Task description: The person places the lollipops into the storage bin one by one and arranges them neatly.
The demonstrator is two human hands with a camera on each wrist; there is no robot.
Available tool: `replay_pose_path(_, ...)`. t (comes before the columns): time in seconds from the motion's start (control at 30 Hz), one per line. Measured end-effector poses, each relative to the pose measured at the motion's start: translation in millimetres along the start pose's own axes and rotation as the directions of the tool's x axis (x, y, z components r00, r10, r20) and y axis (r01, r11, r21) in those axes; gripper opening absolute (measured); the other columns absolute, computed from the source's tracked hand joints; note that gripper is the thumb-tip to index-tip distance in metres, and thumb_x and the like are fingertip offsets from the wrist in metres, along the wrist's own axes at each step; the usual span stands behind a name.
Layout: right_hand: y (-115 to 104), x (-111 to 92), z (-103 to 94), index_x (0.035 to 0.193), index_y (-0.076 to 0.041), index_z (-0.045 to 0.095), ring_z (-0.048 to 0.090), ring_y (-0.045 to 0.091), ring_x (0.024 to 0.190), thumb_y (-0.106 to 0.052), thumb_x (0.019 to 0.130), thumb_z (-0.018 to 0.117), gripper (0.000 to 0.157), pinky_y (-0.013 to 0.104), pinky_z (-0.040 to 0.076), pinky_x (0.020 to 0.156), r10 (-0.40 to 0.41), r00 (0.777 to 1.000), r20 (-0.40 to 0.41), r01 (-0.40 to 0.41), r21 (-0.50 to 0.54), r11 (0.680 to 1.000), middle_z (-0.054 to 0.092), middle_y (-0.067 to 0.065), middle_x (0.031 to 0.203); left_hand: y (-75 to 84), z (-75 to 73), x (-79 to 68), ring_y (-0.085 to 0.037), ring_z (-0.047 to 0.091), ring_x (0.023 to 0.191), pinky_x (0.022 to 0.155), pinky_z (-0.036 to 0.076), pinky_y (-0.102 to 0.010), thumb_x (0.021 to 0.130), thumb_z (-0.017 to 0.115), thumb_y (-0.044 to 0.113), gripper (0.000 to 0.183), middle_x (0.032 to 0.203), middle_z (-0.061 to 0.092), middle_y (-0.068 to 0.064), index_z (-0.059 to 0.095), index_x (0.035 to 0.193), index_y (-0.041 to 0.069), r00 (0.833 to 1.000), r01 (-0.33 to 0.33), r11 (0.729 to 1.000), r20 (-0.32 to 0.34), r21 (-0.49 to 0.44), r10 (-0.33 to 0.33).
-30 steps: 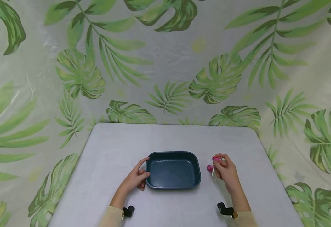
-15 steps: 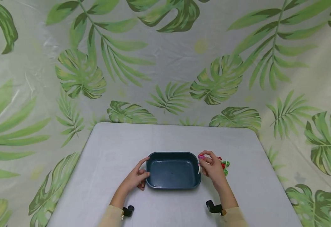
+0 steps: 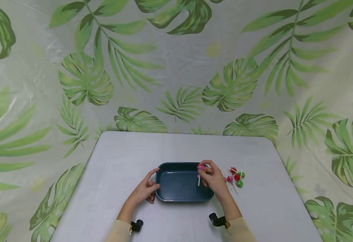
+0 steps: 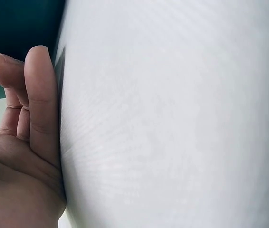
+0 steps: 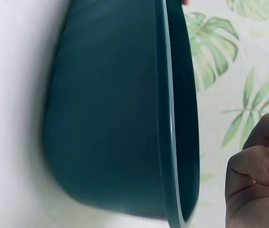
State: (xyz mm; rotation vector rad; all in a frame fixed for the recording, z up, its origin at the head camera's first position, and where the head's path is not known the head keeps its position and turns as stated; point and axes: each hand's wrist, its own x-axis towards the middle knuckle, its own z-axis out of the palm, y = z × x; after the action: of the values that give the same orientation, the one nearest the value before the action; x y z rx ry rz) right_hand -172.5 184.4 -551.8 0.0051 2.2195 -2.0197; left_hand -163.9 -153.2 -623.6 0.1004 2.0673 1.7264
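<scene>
We pinch pink/red lollipop [image 3: 200, 167] w/ R grip [image 3: 214, 178] over tray [image 3: 177, 185], lower ctr frame; L grip [image 3: 144, 190] holds tray edge.

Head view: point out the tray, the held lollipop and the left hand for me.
Tray [image 3: 179, 185], head view: on its bare inside floor.
Held lollipop [image 3: 200, 166], head view: on its red and pink head.
Left hand [image 3: 141, 191], head view: on the back of the hand.

Tray [image 3: 176, 188] on bench [image 3: 128, 148], bottom centre of frame. Left hand [image 3: 146, 189] at its left end, right hand [image 3: 214, 178] with held lollipop [image 3: 200, 166] over its right. Lollipop pile [image 3: 237, 176] right of tray.
</scene>
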Motion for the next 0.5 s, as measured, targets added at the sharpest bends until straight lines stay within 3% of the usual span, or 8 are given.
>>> replay_pose_path(0.23,0.5,6.3,21.2,0.129,-0.009,0.058,0.045,0.010,0.050,-0.012,0.102,0.070,0.030,0.021,0.040,0.049,-0.040,0.999,0.033,0.040,0.006,0.999,0.063,0.004,0.077,0.3,-1.5,-0.1,-0.018,0.059,0.057,0.053,0.060,-0.034,0.102,0.070,0.028,0.073,0.080,0.060,-0.005,0.032,0.162,0.045,1.000,0.003,1.000,-0.005,0.004,-0.003)
replay_pose_path(0.5,5.8,8.7,51.7,0.129,-0.012,0.060,0.046,0.012,0.051,-0.012,0.102,0.070,0.029,0.022,0.042,0.050,-0.011,0.997,0.076,0.013,-0.032,0.999,0.067,0.008,0.081,-1.2,-0.6,0.7,-0.017,0.061,0.056,0.053,0.061,-0.035,0.103,0.069,0.028,0.073,0.080,0.062,-0.005,0.030,0.163,0.045,1.000,0.004,1.000,0.009,0.005,-0.004)
